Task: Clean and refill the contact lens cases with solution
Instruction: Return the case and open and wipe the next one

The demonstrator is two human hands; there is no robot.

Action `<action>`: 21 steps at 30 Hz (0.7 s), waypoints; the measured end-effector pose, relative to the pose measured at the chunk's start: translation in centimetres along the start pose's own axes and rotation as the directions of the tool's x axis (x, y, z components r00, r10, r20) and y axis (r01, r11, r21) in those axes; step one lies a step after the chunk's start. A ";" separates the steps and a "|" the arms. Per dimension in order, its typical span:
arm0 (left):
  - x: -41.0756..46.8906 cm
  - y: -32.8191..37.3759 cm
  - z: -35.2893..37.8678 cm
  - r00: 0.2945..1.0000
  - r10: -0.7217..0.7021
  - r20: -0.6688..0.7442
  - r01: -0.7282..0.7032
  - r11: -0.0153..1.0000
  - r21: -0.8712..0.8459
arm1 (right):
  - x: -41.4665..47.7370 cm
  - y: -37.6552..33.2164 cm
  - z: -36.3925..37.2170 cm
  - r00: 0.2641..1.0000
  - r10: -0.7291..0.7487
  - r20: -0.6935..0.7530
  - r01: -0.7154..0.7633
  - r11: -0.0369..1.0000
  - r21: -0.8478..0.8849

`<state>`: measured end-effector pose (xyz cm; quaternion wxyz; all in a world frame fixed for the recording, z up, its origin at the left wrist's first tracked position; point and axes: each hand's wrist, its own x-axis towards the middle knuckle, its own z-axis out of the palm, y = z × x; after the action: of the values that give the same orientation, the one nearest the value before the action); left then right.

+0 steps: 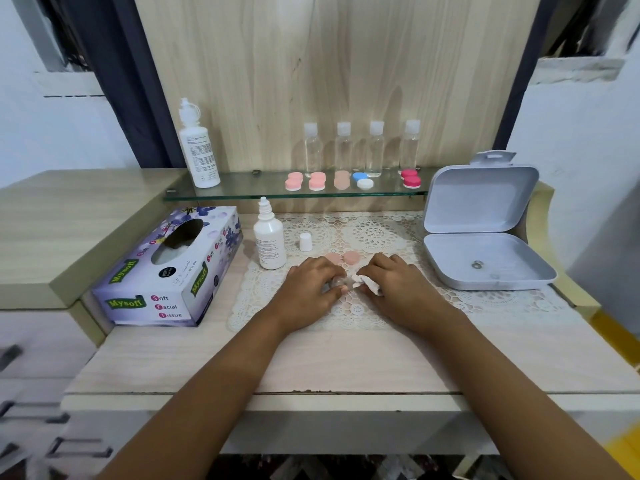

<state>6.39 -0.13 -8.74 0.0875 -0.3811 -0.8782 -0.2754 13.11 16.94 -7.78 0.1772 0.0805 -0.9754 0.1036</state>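
Two hands: left hand (309,287) grips case (334,282), right hand (401,289) pinches tissue (364,283) (crumpled).

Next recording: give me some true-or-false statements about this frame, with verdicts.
1. The small solution bottle stands uncapped, its cap beside it on the doily. True.
2. The grey box is closed. False: its lid stands open.
3. The right hand holds a white tissue; the left hand holds a clear lens case. True.
4. Five clear bottles stand on the glass shelf. False: four do.
5. The tissue box lies right of the hands. False: it lies to their left.
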 end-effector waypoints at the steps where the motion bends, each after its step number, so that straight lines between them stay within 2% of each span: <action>1: 0.0 0.1 0.0 1.000 0.000 -0.002 0.000 1.000 0.003 | 0.0 -0.1 -0.1 1.000 -0.009 -0.006 0.009 0.999 -0.034; 4: -0.1 0.1 -0.1 1.000 -0.003 -0.002 0.003 1.000 0.006 | -0.1 -0.4 -0.2 0.999 -0.034 -0.028 0.031 0.995 -0.097; 10: 0.0 0.1 0.0 1.000 -0.001 0.002 0.001 1.000 0.009 | 0.1 -0.1 -0.1 1.000 0.006 -0.005 -0.006 1.000 0.001; 15: 0.0 0.1 0.0 1.000 -0.009 -0.003 0.009 1.000 -0.014 | -0.2 0.2 0.3 0.998 0.051 -0.047 -0.042 0.981 0.187; 18: 0.0 0.1 -0.1 1.000 -0.026 0.004 0.026 0.999 -0.046 | -0.1 0.1 0.0 0.987 0.131 -0.093 -0.084 0.914 0.398; 21: -0.1 0.3 -0.3 0.998 -0.057 0.000 0.056 0.991 -0.121 | 0.0 0.0 -0.4 0.975 0.189 -0.119 -0.107 0.864 0.492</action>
<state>6.68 -0.18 -8.34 0.0580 -0.3602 -0.8701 -0.3313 13.29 17.00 -7.42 0.2224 0.0380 -0.9041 0.3628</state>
